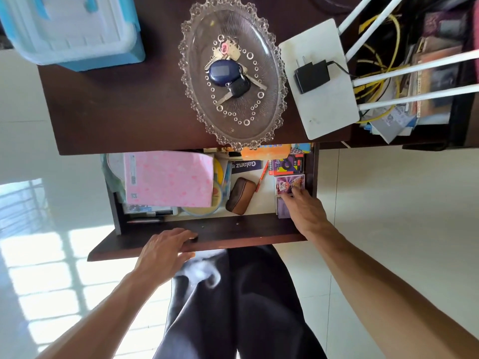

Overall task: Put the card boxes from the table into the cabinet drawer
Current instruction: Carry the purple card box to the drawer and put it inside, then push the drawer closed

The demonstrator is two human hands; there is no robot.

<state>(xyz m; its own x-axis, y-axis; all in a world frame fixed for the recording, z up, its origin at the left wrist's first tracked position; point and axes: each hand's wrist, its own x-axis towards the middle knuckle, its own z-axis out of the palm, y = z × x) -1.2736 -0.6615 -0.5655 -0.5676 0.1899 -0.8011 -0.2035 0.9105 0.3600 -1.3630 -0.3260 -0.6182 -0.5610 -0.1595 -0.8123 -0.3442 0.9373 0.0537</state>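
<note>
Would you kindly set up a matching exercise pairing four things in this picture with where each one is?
Things:
1. keys
2. black charger
3. card box
4. left hand

Places:
A. on the drawer front
B. in the glass tray
C. in the drawer's right end, under the right hand
D. on the white router

Pairs: 1-B, 2-D, 3-C, 4-A

The left hand (pixel 164 251) lies palm down, fingers curled loosely together and thumb tucked underneath, its bare forearm running back toward the lower left. The right hand (pixel 305 211) reaches farther forward than the left, fingers spread and pointing ahead and leftward, wrist bent, with its bare forearm stretching back to the lower right.
</note>
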